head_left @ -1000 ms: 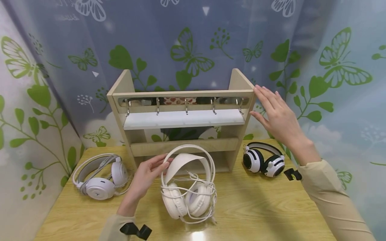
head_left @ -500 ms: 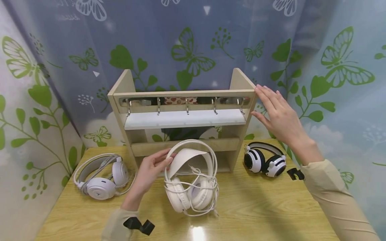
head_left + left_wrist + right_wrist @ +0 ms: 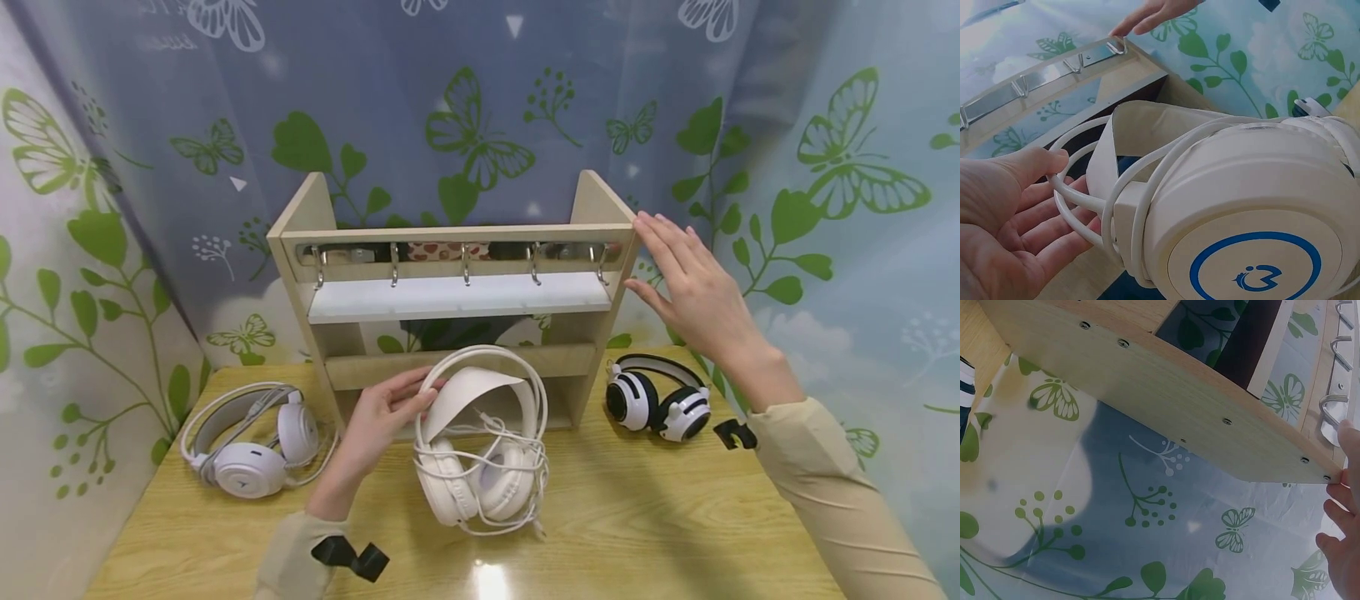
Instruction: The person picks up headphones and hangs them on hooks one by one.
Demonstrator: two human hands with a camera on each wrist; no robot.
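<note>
White headphones (image 3: 480, 492) with their cable wound round them hang from my left hand (image 3: 378, 425), in front of the wooden rack (image 3: 457, 367). Thumb and fingers pinch the side of the headband, as the left wrist view shows; an ear cup (image 3: 1254, 250) with a blue ring faces that camera. My right hand (image 3: 697, 292) has its fingers stretched out, their tips touching the rack's upper right edge. In the right wrist view this hand (image 3: 1344, 494) lies beside the side panel (image 3: 1166, 394). A metal rail with several hooks (image 3: 466, 265) runs across the rack's top.
Another white headset (image 3: 251, 442) lies on the wooden table (image 3: 622, 517) to the left of the rack. Black-and-white headphones (image 3: 656, 398) lie to its right. A curtain (image 3: 390, 100) with leaf and butterfly prints hangs behind and at both sides.
My left hand has moved slightly right and up, bringing the white headphones closer to the rack. The right hand stays at the rack's edge.
</note>
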